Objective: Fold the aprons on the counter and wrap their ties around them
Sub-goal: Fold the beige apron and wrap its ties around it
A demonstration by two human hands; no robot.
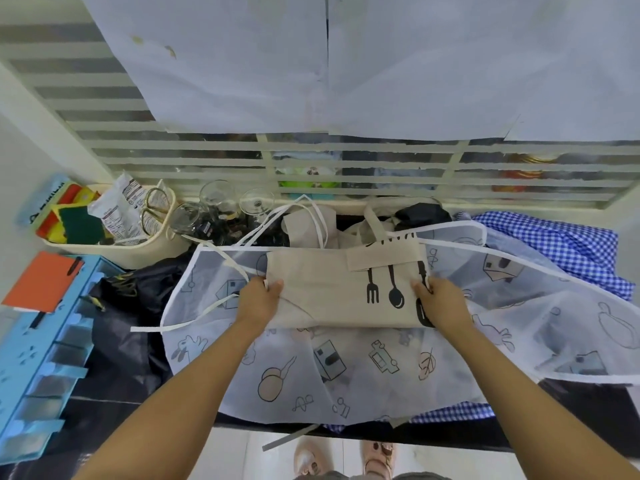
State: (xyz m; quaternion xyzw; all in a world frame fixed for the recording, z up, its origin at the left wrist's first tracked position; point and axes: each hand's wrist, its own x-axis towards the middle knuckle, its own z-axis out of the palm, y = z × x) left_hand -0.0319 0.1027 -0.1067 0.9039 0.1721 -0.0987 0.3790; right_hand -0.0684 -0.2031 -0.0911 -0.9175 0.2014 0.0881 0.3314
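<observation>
step: folding beige canvas apron with black cutlery print (332,292) | loc: atop translucent white cartoon-print apron (346,368), table (588,407) | left hand (259,299), right hand (440,303): each grips a side edge | tip: probably square edges, keep taut before wrapping ties

In front of me a window (207,157) with pale horizontal slats runs along the back of the dark surface (595,410) — its upper part is covered by white sheets (225,64), and soft daylight comes through them. A plain white wall (17,168) stands at my left. Below the near edge of the surface I see a pale tiled floor (242,452).
</observation>
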